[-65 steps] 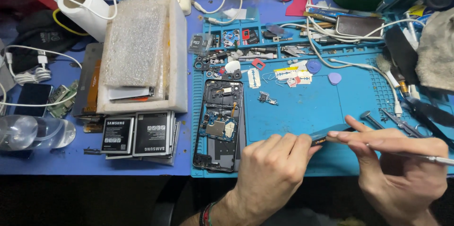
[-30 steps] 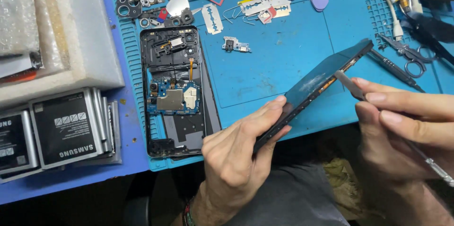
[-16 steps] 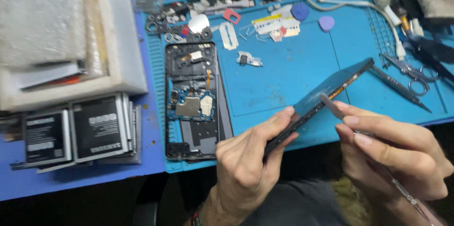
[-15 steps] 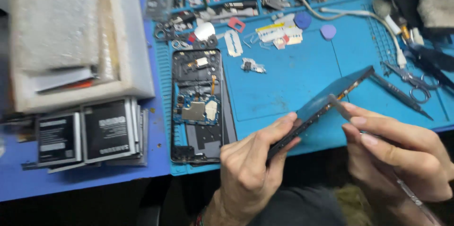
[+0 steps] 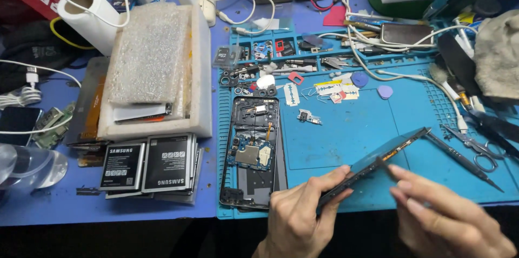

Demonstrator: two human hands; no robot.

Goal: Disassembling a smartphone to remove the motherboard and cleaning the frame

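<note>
My left hand (image 5: 303,215) grips the near end of a thin dark phone screen panel (image 5: 378,158), held tilted on edge above the blue work mat (image 5: 346,128). My right hand (image 5: 448,220) pinches a slim metal tool whose tip touches the panel's edge near its middle. An opened phone body (image 5: 251,152) with its circuit board showing lies flat on the mat to the left of my hands.
Two phone batteries (image 5: 148,163) and a foam tray with bubble wrap (image 5: 154,69) lie left of the mat. Scissors (image 5: 476,144), a screwdriver (image 5: 459,155), picks, small parts, cables and a paper roll (image 5: 86,12) crowd the back and right.
The view pulled back and shifted, showing more of the bench. Both hands stay on the tilted panel, now lower and to the right in view; the tool still works at its edge.
</note>
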